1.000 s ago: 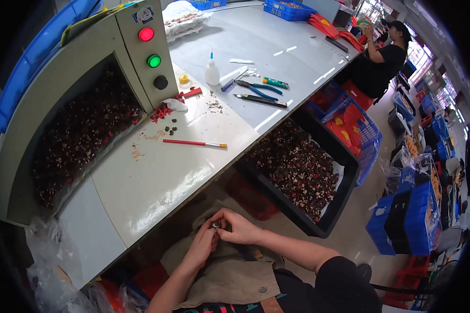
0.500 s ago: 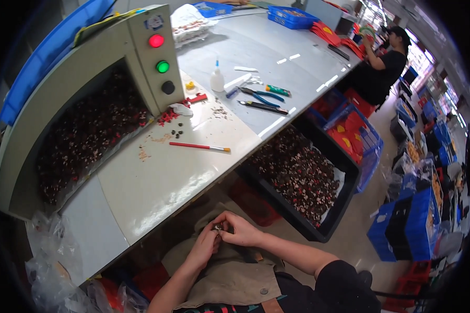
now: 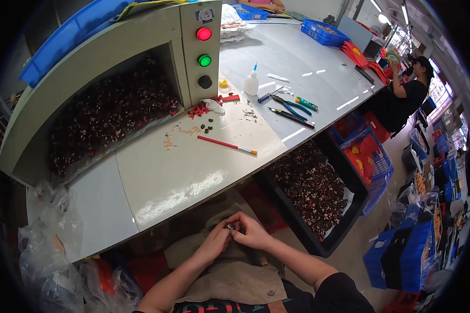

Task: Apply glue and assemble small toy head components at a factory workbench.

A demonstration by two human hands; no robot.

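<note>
While both bare hands meet over the beige cloth apron (image 3: pixel 235 286) | left hand (image 3: pixel 212 246), right hand (image 3: pixel 253 233): fingertips pinched narrow on one tiny dark-and-pale piece (image 3: pixel 230 227) lying between them, neither nearer; long axis too small to tell | ahead: glossy white tabletop (image 3: pixel 159 175), slim red-handled brush (image 3: pixel 227 145) | right: black plastic tray (image 3: pixel 294 219), rough dark bits (image 3: pixel 310 190)
</note>
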